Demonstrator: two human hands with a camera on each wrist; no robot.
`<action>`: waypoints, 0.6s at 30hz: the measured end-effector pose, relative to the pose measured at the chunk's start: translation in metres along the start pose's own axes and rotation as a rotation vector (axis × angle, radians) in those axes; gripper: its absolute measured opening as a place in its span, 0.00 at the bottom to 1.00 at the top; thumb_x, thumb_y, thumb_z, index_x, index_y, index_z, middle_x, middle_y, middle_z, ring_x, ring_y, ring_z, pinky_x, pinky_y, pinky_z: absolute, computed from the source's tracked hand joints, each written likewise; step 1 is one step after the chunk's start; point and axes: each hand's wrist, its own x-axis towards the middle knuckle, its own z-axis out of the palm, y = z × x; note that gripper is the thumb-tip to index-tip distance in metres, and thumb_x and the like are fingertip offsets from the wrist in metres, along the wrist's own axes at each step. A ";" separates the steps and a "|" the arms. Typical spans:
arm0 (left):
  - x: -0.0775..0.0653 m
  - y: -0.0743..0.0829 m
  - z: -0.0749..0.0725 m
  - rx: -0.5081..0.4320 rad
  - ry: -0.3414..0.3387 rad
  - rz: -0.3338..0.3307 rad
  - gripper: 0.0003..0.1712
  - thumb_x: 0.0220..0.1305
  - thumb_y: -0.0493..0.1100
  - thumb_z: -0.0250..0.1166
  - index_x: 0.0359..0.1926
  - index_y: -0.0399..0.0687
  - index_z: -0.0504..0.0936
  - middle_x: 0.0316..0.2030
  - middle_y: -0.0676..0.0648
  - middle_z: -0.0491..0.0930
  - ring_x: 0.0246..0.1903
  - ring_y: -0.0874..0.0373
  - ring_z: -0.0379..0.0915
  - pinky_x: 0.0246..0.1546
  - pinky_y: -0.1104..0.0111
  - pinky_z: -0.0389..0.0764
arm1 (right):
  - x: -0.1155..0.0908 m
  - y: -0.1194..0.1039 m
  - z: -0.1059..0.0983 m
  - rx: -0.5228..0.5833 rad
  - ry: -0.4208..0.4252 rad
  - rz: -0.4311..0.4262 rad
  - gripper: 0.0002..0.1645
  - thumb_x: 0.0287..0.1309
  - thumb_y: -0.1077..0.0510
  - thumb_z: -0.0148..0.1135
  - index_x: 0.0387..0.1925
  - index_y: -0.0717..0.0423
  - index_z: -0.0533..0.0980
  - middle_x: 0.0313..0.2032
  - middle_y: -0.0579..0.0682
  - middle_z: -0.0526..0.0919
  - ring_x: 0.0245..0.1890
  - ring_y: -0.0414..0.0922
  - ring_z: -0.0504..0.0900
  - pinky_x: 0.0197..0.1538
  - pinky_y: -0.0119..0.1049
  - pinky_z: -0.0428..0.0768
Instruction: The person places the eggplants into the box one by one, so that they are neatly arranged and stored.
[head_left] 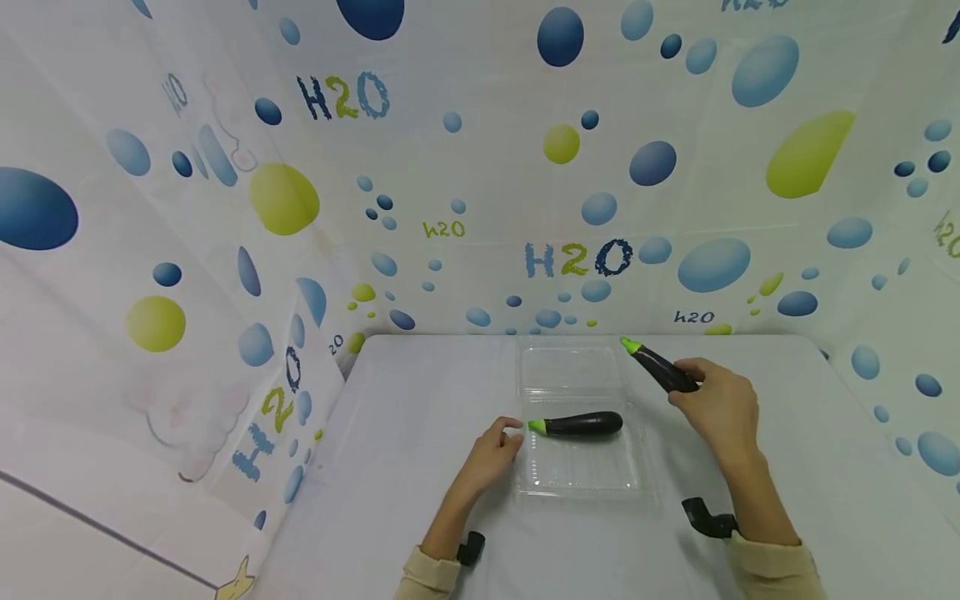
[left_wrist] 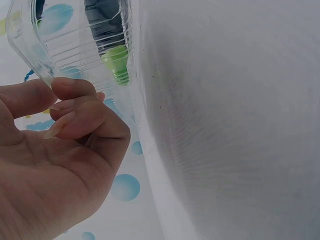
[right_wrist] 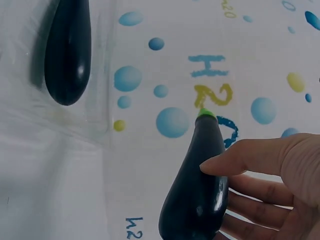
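A dark eggplant with a bright green stem end (head_left: 585, 425) lies sideways in a clear plastic clamshell box (head_left: 581, 473), its lid folded back toward the wall. At the box's left edge is my left hand (head_left: 491, 457); in the left wrist view its thumb and index finger pinch the plastic rim (left_wrist: 30, 47). My right hand (head_left: 722, 408) grips a second eggplant (head_left: 663, 369) by its thick end, raised right of the box, green tip pointing up and left. The right wrist view shows the thumb across this eggplant (right_wrist: 195, 185), with fingers behind it.
The box stands on a white-covered table (head_left: 420, 383). Behind the table and to its sides hangs a white curtain (head_left: 495, 167) printed with blue and green dots and H2O lettering. A black strap-like piece (head_left: 705, 518) sticks out at the right wrist, another (head_left: 471, 550) at the left.
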 end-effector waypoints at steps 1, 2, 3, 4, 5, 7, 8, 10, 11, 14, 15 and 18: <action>0.000 0.000 0.000 0.001 0.000 -0.002 0.21 0.79 0.47 0.57 0.65 0.40 0.76 0.28 0.50 0.76 0.26 0.58 0.68 0.26 0.67 0.69 | 0.001 -0.002 0.000 0.001 -0.004 -0.001 0.26 0.50 0.64 0.74 0.53 0.64 0.84 0.45 0.67 0.87 0.41 0.63 0.85 0.39 0.52 0.75; 0.000 0.000 0.000 0.003 -0.002 -0.001 0.21 0.79 0.47 0.57 0.65 0.40 0.76 0.28 0.50 0.76 0.26 0.58 0.68 0.26 0.67 0.69 | 0.001 -0.003 0.000 0.003 -0.009 -0.002 0.26 0.50 0.64 0.74 0.53 0.64 0.84 0.46 0.67 0.87 0.41 0.63 0.85 0.39 0.53 0.75; 0.000 0.001 0.000 0.004 -0.003 -0.004 0.21 0.79 0.47 0.57 0.65 0.40 0.76 0.28 0.50 0.76 0.26 0.58 0.68 0.26 0.67 0.69 | 0.002 -0.005 0.000 0.006 -0.014 -0.006 0.26 0.50 0.64 0.75 0.53 0.65 0.84 0.46 0.67 0.87 0.41 0.63 0.85 0.39 0.53 0.76; -0.001 0.001 0.000 0.002 -0.003 0.000 0.21 0.79 0.47 0.57 0.65 0.40 0.75 0.28 0.50 0.76 0.26 0.58 0.68 0.26 0.66 0.69 | 0.002 -0.006 0.001 0.008 -0.019 -0.008 0.26 0.50 0.64 0.75 0.54 0.65 0.84 0.46 0.67 0.87 0.41 0.63 0.85 0.40 0.53 0.76; -0.001 0.001 0.000 0.003 -0.005 -0.001 0.21 0.79 0.47 0.57 0.65 0.40 0.75 0.28 0.50 0.76 0.26 0.58 0.68 0.26 0.66 0.69 | 0.003 -0.007 0.001 0.011 -0.024 -0.011 0.26 0.50 0.64 0.75 0.54 0.65 0.84 0.46 0.67 0.87 0.41 0.63 0.85 0.40 0.54 0.76; -0.001 0.001 0.000 0.004 -0.005 -0.006 0.21 0.79 0.47 0.57 0.65 0.40 0.75 0.29 0.50 0.76 0.26 0.58 0.68 0.26 0.66 0.69 | 0.004 -0.009 0.003 0.015 -0.031 -0.022 0.26 0.51 0.64 0.74 0.54 0.65 0.83 0.46 0.67 0.87 0.42 0.63 0.85 0.41 0.55 0.77; -0.001 0.001 0.000 0.003 -0.005 -0.005 0.21 0.79 0.47 0.57 0.65 0.40 0.75 0.29 0.50 0.76 0.26 0.58 0.68 0.26 0.66 0.69 | 0.005 -0.010 0.004 0.019 -0.035 -0.027 0.26 0.51 0.64 0.74 0.54 0.65 0.83 0.46 0.67 0.87 0.42 0.63 0.85 0.42 0.55 0.78; -0.001 0.001 0.000 0.007 -0.002 -0.006 0.21 0.79 0.47 0.57 0.65 0.40 0.76 0.29 0.49 0.76 0.27 0.58 0.68 0.27 0.66 0.69 | 0.006 -0.011 0.006 0.024 -0.038 -0.040 0.26 0.50 0.64 0.74 0.54 0.64 0.84 0.46 0.66 0.88 0.42 0.62 0.86 0.42 0.55 0.77; -0.001 0.001 0.000 0.008 0.000 -0.009 0.21 0.79 0.47 0.57 0.64 0.41 0.76 0.29 0.49 0.76 0.27 0.58 0.68 0.27 0.66 0.69 | 0.007 -0.011 0.007 0.024 -0.040 -0.048 0.26 0.50 0.64 0.74 0.53 0.64 0.84 0.46 0.66 0.88 0.41 0.62 0.86 0.42 0.55 0.77; -0.001 0.002 0.000 0.010 0.004 -0.004 0.21 0.79 0.47 0.57 0.64 0.40 0.76 0.29 0.49 0.76 0.27 0.57 0.68 0.26 0.65 0.69 | 0.009 -0.012 0.009 0.025 -0.046 -0.069 0.25 0.49 0.64 0.74 0.53 0.63 0.84 0.45 0.64 0.89 0.40 0.60 0.86 0.40 0.53 0.77; -0.001 0.002 0.000 0.008 0.005 -0.001 0.21 0.79 0.47 0.57 0.64 0.40 0.76 0.28 0.49 0.75 0.26 0.57 0.68 0.26 0.65 0.69 | 0.010 -0.013 0.009 0.027 -0.048 -0.075 0.25 0.49 0.64 0.75 0.52 0.63 0.84 0.45 0.64 0.89 0.39 0.60 0.86 0.39 0.52 0.77; -0.001 0.003 0.000 0.002 0.007 0.007 0.21 0.79 0.47 0.58 0.64 0.40 0.76 0.28 0.49 0.75 0.26 0.57 0.67 0.25 0.66 0.68 | 0.013 -0.015 0.011 0.031 -0.055 -0.084 0.25 0.48 0.65 0.74 0.52 0.62 0.85 0.44 0.63 0.89 0.38 0.59 0.86 0.38 0.51 0.76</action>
